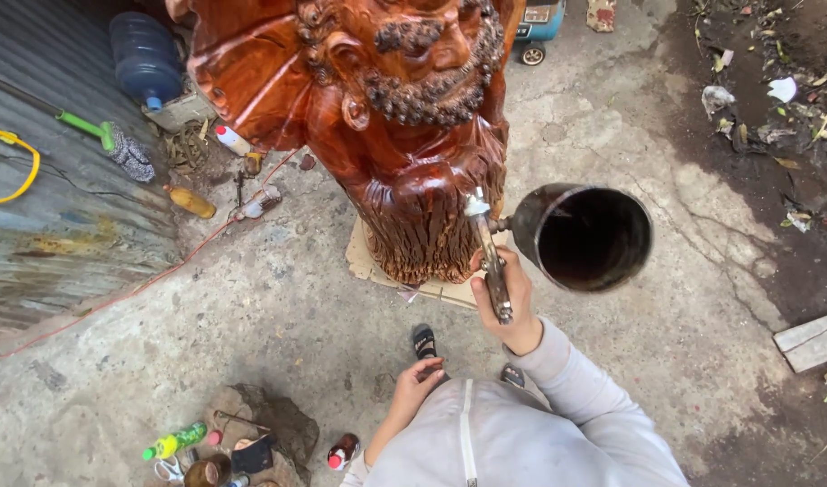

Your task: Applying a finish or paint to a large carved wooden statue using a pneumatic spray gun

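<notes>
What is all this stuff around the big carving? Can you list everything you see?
Carved wooden statue: one, glossy red-brown, centre top, on cardboard.
Spray gun: one, metal, in the right hand, pointed at the statue.
Paint cup: one, dark, open, on the gun's side.
Water jug: one, blue, top left.
Bottles: several, orange, white, green, on the ground at left.
Hose: one, red, across the concrete.
Sandals: two, dark, below.
Right hand: gripping the gun.
Left hand: empty, by the waist.
</notes>
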